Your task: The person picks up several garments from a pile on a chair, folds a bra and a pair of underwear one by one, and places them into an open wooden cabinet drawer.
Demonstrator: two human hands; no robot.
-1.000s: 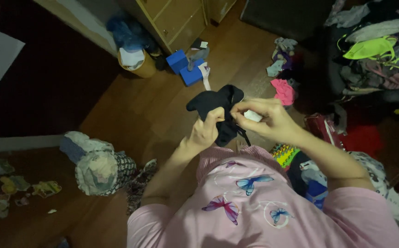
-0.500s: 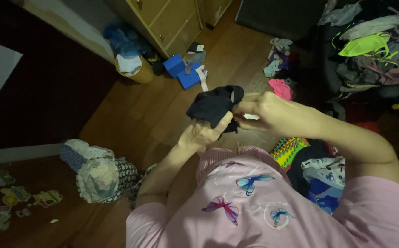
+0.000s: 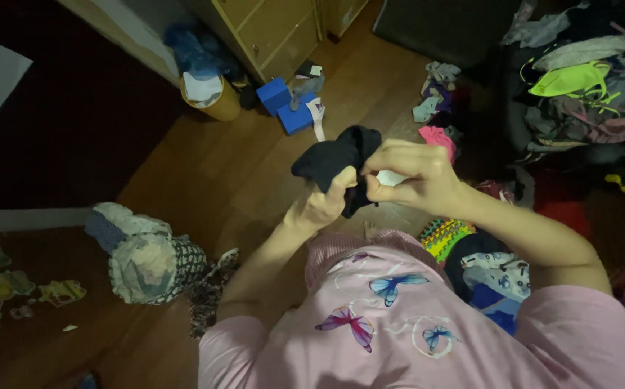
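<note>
A rolled bundle of patterned cloth point(image 3: 147, 263) lies on the wooden floor point(image 3: 233, 180) at the left. Above the floor, in front of the pink shirt point(image 3: 399, 317), the left hand point(image 3: 320, 205) grips the underside of a small black garment point(image 3: 338, 162). The right hand point(image 3: 413, 176) pinches the garment's right edge with curled fingers, and a heap of clothes point(image 3: 586, 86) lies at the far right.

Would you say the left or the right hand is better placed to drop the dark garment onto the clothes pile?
Probably the right hand: it pinches the dark garment on the side nearer the clothes pile, while the left hand grips from below, farther away.
</note>
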